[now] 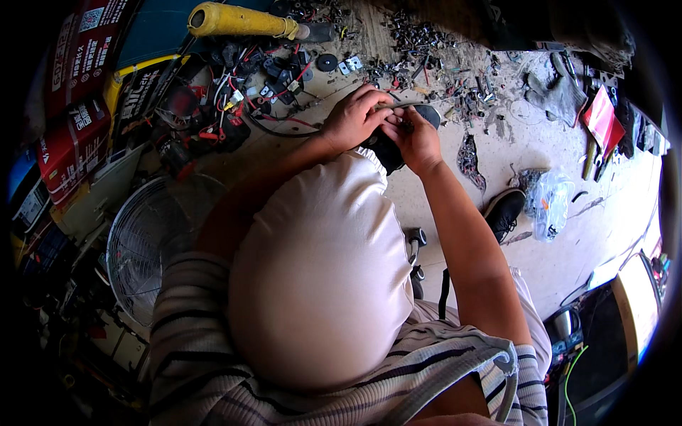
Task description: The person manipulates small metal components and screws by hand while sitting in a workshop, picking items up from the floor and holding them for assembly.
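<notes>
Both of my hands meet just beyond my raised knee in beige trousers (320, 263). My left hand (355, 117) reaches in from the left, its fingers bent and pressed together at the tips. Close against it, my right hand (418, 142) has thumb and fingers closed in a pinch. Whatever small thing lies between the fingertips is hidden. Behind and under the hands shows a dark rounded thing with a pale rim (430, 113), perhaps a shoe; the hands cover most of it. A black cable (273, 131) runs along the floor towards my left wrist.
Loose screws and small metal parts (419, 42) litter the far floor. Wires and black parts (234, 92) lie left, near a yellow-handled tool (245, 20). A wire fan guard (135, 241) and red boxes (71, 142) stand left. Right are a black shoe (506, 213), plastic bag (553, 202) and grey glove (558, 92).
</notes>
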Tool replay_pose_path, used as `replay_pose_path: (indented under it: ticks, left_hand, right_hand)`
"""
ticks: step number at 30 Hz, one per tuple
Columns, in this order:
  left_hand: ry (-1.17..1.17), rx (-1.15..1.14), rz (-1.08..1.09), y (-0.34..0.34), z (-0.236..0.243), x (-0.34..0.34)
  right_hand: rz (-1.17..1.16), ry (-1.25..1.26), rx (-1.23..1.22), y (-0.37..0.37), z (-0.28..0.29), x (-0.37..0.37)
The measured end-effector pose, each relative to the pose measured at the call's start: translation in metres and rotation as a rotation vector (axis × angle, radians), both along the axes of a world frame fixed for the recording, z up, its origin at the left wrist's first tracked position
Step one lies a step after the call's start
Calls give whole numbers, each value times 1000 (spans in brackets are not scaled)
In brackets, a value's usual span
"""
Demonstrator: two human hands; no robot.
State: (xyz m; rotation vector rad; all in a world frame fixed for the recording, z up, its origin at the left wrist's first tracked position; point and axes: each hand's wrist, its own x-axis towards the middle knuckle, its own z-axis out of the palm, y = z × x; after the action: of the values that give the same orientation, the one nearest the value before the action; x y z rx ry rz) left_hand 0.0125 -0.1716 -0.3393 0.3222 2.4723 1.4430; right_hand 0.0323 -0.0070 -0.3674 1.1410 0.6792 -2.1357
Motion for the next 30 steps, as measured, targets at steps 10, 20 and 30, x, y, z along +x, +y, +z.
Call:
replay_pose_path:
  ticks: [10, 20, 30]
  left_hand:
    - [184, -458, 0, -7, -49, -15]
    - [103, -424, 251, -14, -57, -26]
    - [62, -454, 256, 0, -60, -42]
  right_hand:
    - [28, 9, -6, 1, 4, 0]
    - [22, 10, -5, 0, 3, -1]
    - [28, 19, -9, 1, 4, -1]
